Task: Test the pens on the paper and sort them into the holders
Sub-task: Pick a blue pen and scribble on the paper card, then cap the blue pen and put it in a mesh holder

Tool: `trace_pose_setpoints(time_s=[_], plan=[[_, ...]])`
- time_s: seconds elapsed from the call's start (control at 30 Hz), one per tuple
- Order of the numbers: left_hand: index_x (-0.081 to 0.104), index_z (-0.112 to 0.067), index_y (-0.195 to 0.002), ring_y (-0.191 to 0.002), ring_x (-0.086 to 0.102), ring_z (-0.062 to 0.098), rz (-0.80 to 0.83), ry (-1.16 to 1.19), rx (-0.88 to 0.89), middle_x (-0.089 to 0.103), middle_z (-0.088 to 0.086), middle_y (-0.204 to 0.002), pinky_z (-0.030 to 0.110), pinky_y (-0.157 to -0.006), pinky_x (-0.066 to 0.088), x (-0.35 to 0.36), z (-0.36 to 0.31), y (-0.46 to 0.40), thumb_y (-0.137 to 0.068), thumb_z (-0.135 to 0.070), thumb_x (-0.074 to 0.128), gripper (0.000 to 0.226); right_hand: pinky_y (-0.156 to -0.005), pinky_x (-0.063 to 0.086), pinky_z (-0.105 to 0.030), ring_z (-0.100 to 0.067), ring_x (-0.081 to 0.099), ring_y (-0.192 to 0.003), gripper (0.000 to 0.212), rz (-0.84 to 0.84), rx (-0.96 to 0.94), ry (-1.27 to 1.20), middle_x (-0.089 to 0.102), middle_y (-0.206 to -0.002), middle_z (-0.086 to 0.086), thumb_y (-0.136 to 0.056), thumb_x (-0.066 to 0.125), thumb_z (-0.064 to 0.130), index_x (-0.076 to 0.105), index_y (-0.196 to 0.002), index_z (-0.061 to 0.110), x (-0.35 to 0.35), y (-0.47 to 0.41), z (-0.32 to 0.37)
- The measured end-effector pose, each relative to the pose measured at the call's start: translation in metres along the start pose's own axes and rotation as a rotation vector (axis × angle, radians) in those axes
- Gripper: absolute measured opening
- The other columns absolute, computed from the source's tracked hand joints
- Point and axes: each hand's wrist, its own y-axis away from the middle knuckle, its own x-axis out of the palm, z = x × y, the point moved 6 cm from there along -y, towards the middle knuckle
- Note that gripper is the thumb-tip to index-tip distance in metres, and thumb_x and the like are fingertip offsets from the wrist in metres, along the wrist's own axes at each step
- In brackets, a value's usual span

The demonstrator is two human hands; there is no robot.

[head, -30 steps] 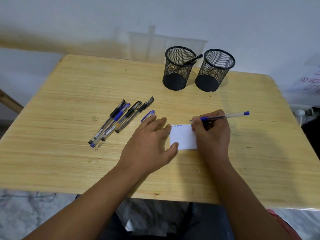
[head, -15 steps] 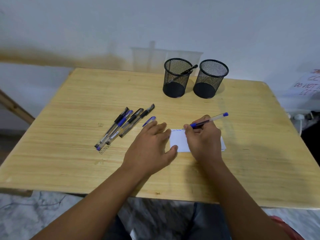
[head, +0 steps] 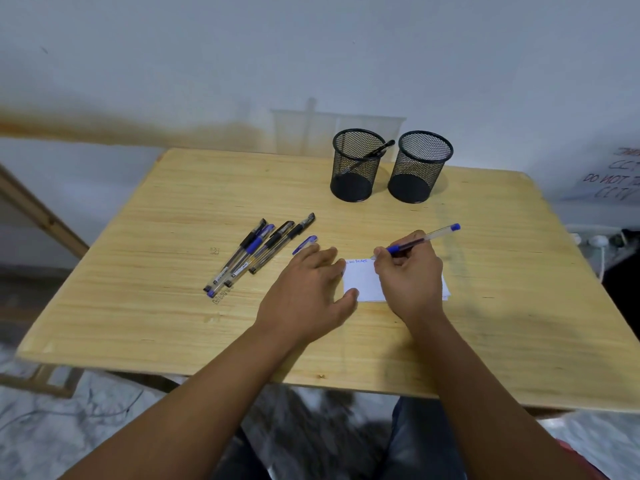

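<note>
Right hand [head: 410,278]: centre of frame, fingers closed around a blue pen [head: 420,240], tip on the paper's top edge.
Left hand [head: 311,289]: just left of it, flat and spread, holding nothing, pressing the paper [head: 362,280].
Loose pens [head: 258,252]: left of centre on the table [head: 173,237].
Holders [head: 356,166]: upper centre; left one has a black pen [head: 377,152].

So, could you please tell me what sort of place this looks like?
Probably a plain indoor workroom: a light wooden table against a bare white wall, two black mesh pen holders, and a handwritten CCTV notice.
</note>
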Motion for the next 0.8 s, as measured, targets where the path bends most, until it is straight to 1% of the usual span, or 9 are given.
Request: trace_pose_setpoints(time_s=[0.1, 0.2, 0.33, 0.4, 0.5, 0.57, 0.63, 0.73, 0.8], plan=[[0.051, -0.024, -0.139, -0.146, 0.018, 0.011, -0.002, 0.011, 0.000, 0.040, -0.006, -0.152, 0.027, -0.112, 0.021, 0.000, 0.000, 0.000, -0.085, -0.056, 0.052, 0.063, -0.070, 0.054, -0.023, -0.008, 0.071, -0.068, 0.014, -0.049, 0.073, -0.159, 0.071, -0.074, 0.004, -0.089, 0.068, 0.020, 0.056, -0.091, 0.012, -0.008, -0.003, -0.003], [0.052, -0.024, -0.138, -0.145, 0.021, 0.012, -0.009, 0.017, 0.002, 0.042, -0.005, -0.151, 0.028, -0.113, 0.023, -0.001, -0.001, 0.001, -0.085, -0.054, 0.055, 0.062, -0.077, 0.060, -0.031, -0.008, 0.072, -0.069, 0.016, -0.017, 0.180, -0.272, 0.073, -0.076, 0.002, -0.090, 0.068, 0.022, 0.061, -0.097, 0.010, -0.012, -0.006, -0.007], [0.056, -0.022, -0.133, -0.143, 0.026, 0.012, -0.020, 0.046, -0.012, 0.045, -0.007, -0.148, 0.027, -0.111, 0.025, -0.004, -0.001, 0.000, -0.083, -0.052, 0.060, 0.058, -0.082, 0.060, -0.037, -0.016, 0.073, -0.078, 0.012, -0.005, 0.195, -0.335, 0.073, -0.078, -0.001, -0.089, 0.069, 0.018, 0.062, -0.095, 0.010, -0.022, -0.005, -0.004], [0.062, -0.021, -0.123, -0.135, 0.038, 0.010, -0.046, 0.071, -0.020, 0.054, -0.009, -0.136, 0.022, -0.102, 0.032, -0.007, 0.000, 0.001, -0.082, -0.050, 0.062, 0.051, -0.085, 0.060, -0.041, -0.017, 0.073, -0.080, 0.009, 0.010, 0.180, -0.342, 0.072, -0.078, -0.001, -0.089, 0.069, 0.016, 0.061, -0.093, 0.013, -0.027, -0.002, -0.001], [0.068, -0.021, -0.112, -0.111, 0.056, 0.006, -0.139, 0.149, -0.065, 0.063, -0.014, -0.116, 0.020, -0.086, 0.041, -0.020, 0.002, 0.003, -0.081, -0.045, 0.064, 0.039, -0.087, 0.059, -0.045, -0.018, 0.073, -0.082, 0.009, 0.036, 0.163, -0.375, 0.072, -0.076, 0.000, -0.087, 0.069, 0.013, 0.061, -0.089, 0.015, -0.033, 0.006, 0.003], [0.068, -0.022, -0.113, -0.105, 0.057, 0.008, -0.198, 0.153, -0.079, 0.065, -0.011, -0.113, 0.020, -0.084, 0.039, -0.029, 0.006, 0.001, -0.084, -0.040, 0.064, 0.035, -0.089, 0.058, -0.046, -0.018, 0.072, -0.080, 0.008, 0.049, 0.147, -0.400, 0.072, -0.075, -0.001, -0.087, 0.068, 0.011, 0.061, -0.090, 0.013, -0.037, 0.011, 0.006], [0.067, -0.021, -0.117, -0.104, 0.057, 0.014, -0.216, 0.137, -0.108, 0.066, -0.005, -0.112, 0.024, -0.084, 0.041, -0.034, 0.014, -0.007, -0.086, -0.034, 0.064, 0.034, -0.090, 0.057, -0.047, -0.017, 0.071, -0.076, 0.006, 0.071, 0.135, -0.442, 0.071, -0.071, 0.001, -0.088, 0.067, 0.010, 0.061, -0.088, 0.012, -0.041, 0.016, 0.008], [0.063, -0.017, -0.125, -0.104, 0.058, 0.021, -0.187, 0.093, -0.177, 0.063, 0.003, -0.114, 0.034, -0.087, 0.047, -0.034, 0.028, -0.023, -0.087, -0.031, 0.058, 0.040, -0.091, 0.056, -0.049, -0.014, 0.071, -0.073, 0.006, 0.095, 0.133, -0.491, 0.071, -0.071, 0.000, -0.090, 0.065, 0.011, 0.062, -0.085, 0.012, -0.045, 0.022, 0.011], [0.060, -0.019, -0.127, -0.100, 0.058, 0.023, -0.150, 0.035, -0.194, 0.060, 0.004, -0.111, 0.035, -0.083, 0.049, -0.033, 0.030, -0.030, -0.090, -0.032, 0.051, 0.041, -0.091, 0.057, -0.047, -0.013, 0.071, -0.072, 0.005, 0.103, 0.127, -0.509, 0.070, -0.074, -0.003, -0.091, 0.064, 0.011, 0.063, -0.086, 0.009, -0.048, 0.027, 0.014]])
